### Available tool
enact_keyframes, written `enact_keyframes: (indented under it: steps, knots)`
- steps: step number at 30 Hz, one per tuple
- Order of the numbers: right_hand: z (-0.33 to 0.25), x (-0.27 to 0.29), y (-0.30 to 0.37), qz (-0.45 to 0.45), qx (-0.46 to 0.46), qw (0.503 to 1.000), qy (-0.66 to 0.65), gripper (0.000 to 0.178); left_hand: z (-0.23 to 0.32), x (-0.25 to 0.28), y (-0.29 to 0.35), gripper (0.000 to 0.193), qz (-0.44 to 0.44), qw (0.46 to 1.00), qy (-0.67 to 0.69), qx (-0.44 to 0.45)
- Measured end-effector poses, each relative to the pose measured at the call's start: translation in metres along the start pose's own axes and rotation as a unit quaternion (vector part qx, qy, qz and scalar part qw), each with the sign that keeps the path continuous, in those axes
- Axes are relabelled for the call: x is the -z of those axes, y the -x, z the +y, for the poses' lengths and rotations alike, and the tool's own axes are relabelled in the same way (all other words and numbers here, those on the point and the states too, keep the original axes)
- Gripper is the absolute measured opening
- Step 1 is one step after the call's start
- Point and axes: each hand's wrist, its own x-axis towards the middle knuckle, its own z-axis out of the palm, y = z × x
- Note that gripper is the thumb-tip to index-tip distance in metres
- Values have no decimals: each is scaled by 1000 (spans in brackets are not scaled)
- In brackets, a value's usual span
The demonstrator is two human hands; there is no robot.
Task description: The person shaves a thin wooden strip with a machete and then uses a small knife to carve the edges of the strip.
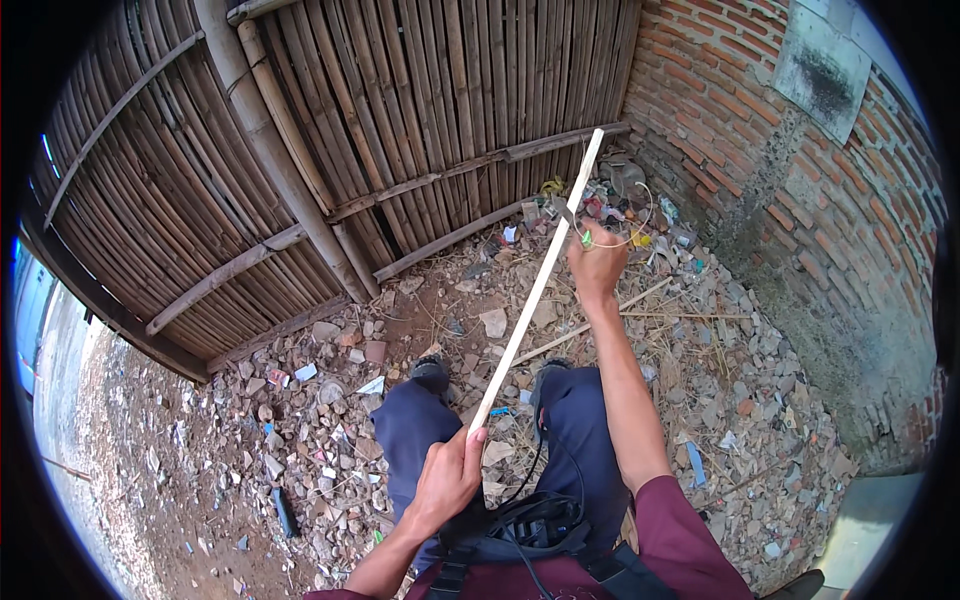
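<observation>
While both hands grip, pale straight bamboo strip [538,285], rubble-strewn ground [330,400].

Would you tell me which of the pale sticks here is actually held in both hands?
The long pale stick, gripped by the left hand and right hand; the thinner sticks lie on the rubble.

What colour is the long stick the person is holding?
The bamboo stick is pale cream, almost white, seen in the head view.

One pale bamboo strip [537,285] runs between two hands, the left hand [447,480] and the right hand [597,265]. One bamboo fence [400,120] and one brick wall [800,180] stand behind; rubble pieces are too many to count.
</observation>
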Motion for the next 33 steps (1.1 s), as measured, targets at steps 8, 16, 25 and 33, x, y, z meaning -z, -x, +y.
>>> enact_keyframes:
  steps: [8, 16, 25, 33]
  knots:
    - [5, -17, -28, -13, -2, 998, 68, 31, -7, 7, 22, 44, -7, 999, -3, 50]
    - [42, -32, -42, -12, -51, 994, 98, 21, -20, 11, 43, 44, -39, 996, -20, 83]
    - [126, -45, -47, -162, -334, 919, 131, 22, -44, 14, 77, 39, -36, 995, -33, 91]
    - [136, -49, 6, -373, -328, 842, -212, 38, -49, 47, 27, 43, 77, 989, -107, 72]
